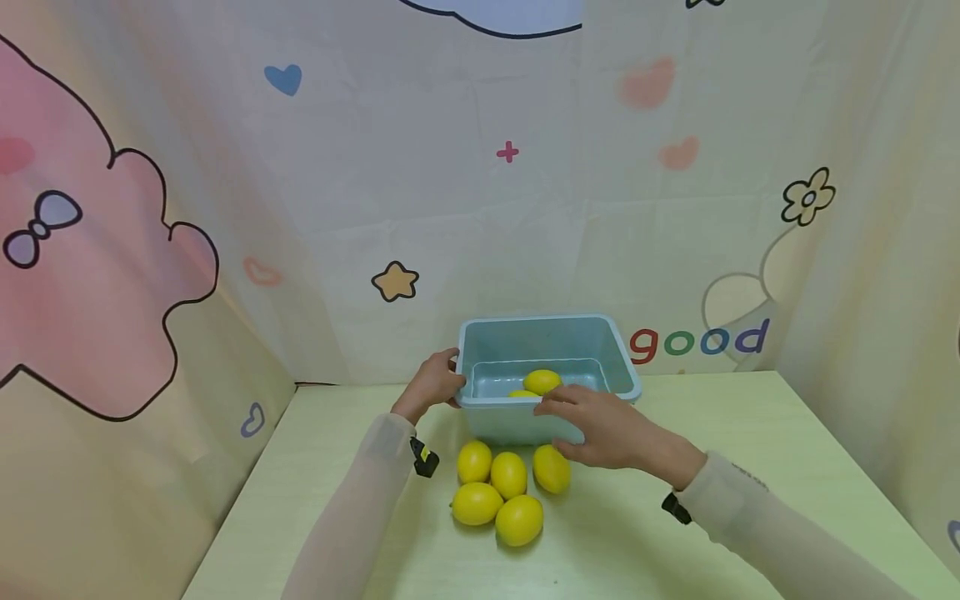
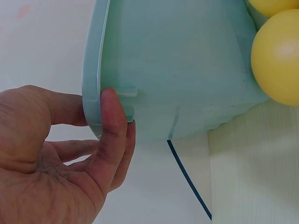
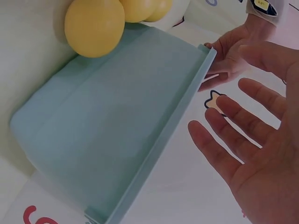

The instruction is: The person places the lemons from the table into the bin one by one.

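A light blue plastic bin [image 1: 517,422] stands toward the back of the table with two lemons [image 1: 542,382] showing inside it. My left hand [image 1: 431,385] grips the bin's left rim; in the left wrist view the thumb [image 2: 70,108] and fingers pinch the rim from both sides. Above the bin's front right edge, my right hand [image 1: 603,425] is spread and holds nothing. Its fingers [image 3: 236,135] are apart and relaxed in the right wrist view. Several lemons [image 1: 508,476] lie grouped on the table before the bin, the rightmost lemon [image 1: 552,469] just below my right hand.
The pale green table [image 1: 360,500] reaches back to a printed curtain [image 1: 420,183] with hearts, stars and the word "good". Curtain also hangs along the left and right sides. Small black wrist devices [image 1: 423,457] sit at both cuffs.
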